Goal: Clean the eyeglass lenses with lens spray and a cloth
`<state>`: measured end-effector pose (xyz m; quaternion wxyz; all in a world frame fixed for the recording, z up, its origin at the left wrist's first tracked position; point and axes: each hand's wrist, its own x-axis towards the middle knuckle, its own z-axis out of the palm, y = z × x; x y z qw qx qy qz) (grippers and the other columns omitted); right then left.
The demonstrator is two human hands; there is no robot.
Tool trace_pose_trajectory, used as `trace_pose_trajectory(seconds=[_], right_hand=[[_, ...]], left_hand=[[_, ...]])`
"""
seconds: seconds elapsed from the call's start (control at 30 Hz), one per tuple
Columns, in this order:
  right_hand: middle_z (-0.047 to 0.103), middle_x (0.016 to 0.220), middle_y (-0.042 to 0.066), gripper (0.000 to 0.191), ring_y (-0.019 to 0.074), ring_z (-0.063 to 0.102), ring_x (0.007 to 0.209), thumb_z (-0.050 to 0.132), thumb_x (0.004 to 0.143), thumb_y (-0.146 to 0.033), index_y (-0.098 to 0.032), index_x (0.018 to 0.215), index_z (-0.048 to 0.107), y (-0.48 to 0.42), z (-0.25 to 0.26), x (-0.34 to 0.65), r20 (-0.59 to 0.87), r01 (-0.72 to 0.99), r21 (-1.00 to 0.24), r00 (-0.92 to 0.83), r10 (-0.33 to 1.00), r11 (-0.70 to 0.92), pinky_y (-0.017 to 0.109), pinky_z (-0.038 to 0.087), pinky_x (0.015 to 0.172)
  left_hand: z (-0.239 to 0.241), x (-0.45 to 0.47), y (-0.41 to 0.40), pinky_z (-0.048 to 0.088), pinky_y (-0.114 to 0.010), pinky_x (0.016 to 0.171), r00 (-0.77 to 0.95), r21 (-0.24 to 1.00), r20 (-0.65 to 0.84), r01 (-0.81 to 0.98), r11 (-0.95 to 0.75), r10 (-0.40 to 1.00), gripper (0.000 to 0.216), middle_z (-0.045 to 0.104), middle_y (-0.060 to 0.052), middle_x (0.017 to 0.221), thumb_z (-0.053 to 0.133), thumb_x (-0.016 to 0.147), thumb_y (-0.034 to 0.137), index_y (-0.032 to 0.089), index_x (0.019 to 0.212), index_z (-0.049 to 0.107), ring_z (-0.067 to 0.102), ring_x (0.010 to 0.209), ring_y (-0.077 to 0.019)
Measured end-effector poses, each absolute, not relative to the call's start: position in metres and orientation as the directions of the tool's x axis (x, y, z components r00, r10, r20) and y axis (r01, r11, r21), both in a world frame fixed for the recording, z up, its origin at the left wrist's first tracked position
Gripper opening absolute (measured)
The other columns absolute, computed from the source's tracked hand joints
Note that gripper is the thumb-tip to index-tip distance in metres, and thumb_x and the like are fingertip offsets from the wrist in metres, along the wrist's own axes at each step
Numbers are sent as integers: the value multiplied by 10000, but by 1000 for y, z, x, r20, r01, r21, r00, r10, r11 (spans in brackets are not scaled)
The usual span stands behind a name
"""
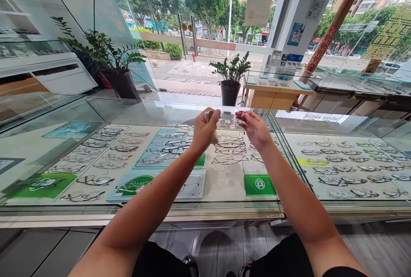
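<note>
Both my arms reach out over a glass display case (pixel 205 207). My left hand (pixel 204 130) is closed around a crumpled pale cloth (pixel 214 136), part of which hangs below the fingers. To its right, my right hand (pixel 255 129) pinches a pair of thin-rimmed eyeglasses (pixel 243 104) between thumb and fingers. The glasses are held on edge, one round lens above the fingertips and the other below. A gap separates the two hands. Beneath them, under the glass, lie rows of eyeglass frames (pixel 229 144).
Green cards (pixel 260 185) and a light blue tray (pixel 146 157) lie inside the case. A second glass case (pixel 353 161) adjoins on the right. Potted plants (pixel 230 90) stand beyond the counter before large windows. A wooden cabinet (pixel 272 97) is behind on the right.
</note>
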<state>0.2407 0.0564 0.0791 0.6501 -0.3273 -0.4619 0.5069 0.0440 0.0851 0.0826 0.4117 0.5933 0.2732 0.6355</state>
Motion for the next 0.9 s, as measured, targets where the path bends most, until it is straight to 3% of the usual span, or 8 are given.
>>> trace_pose_trajectory(seconds=[0.13, 0.2, 0.27, 0.37, 0.47, 0.9], right_hand=[[788, 1028, 32, 344, 205, 707, 1047, 925, 804, -536, -265, 855, 719, 53, 84, 244, 280, -360, -894, 11, 960, 265, 329, 538, 871], [778, 966, 22, 334, 198, 699, 983, 918, 810, -527, -262, 842, 719, 51, 87, 248, 276, -343, -906, -34, 961, 248, 328, 525, 844], [772, 914, 22, 305, 195, 693, 934, 898, 822, -503, -252, 822, 725, 49, 89, 252, 275, -300, -925, -95, 957, 235, 337, 513, 844], [761, 853, 26, 243, 202, 686, 897, 838, 853, -451, -241, 795, 732, 49, 91, 259, 277, -196, -950, -166, 946, 244, 367, 503, 879], [743, 819, 26, 193, 211, 689, 883, 780, 863, -397, -232, 775, 728, 49, 91, 262, 279, -125, -958, -208, 938, 257, 394, 496, 909], [712, 744, 22, 188, 224, 662, 808, 693, 859, -357, -247, 707, 705, 48, 93, 259, 330, -17, -942, -212, 920, 334, 428, 476, 899]], left_hand=[[86, 41, 76, 315, -303, 562, 38, 773, 635, -46, -633, 772, 507, 469, 43, 596, 949, 865, 591, 231, 712, 626, 389, 580, -127], [85, 39, 74, 328, -306, 572, 41, 742, 670, 13, -671, 741, 412, 512, 47, 625, 958, 868, 541, 235, 803, 690, 392, 568, -120], [83, 38, 75, 417, -310, 618, 56, 675, 730, 94, -732, 681, 341, 642, 15, 748, 951, 881, 510, 240, 972, 763, 498, 617, -137], [80, 36, 81, 584, -389, 877, 111, 487, 845, 242, -839, 523, 500, 808, -107, 1168, 951, 864, 534, 239, 1236, 794, 723, 1005, -260], [78, 33, 88, 559, -503, 1117, 195, 342, 888, 327, -881, 417, 657, 778, -155, 1440, 954, 848, 592, 251, 1380, 776, 701, 1304, -362], [76, 28, 96, 559, -477, 1028, 262, 328, 868, 331, -885, 421, 661, 836, -147, 1323, 936, 846, 710, 268, 1328, 838, 737, 1135, -354]])
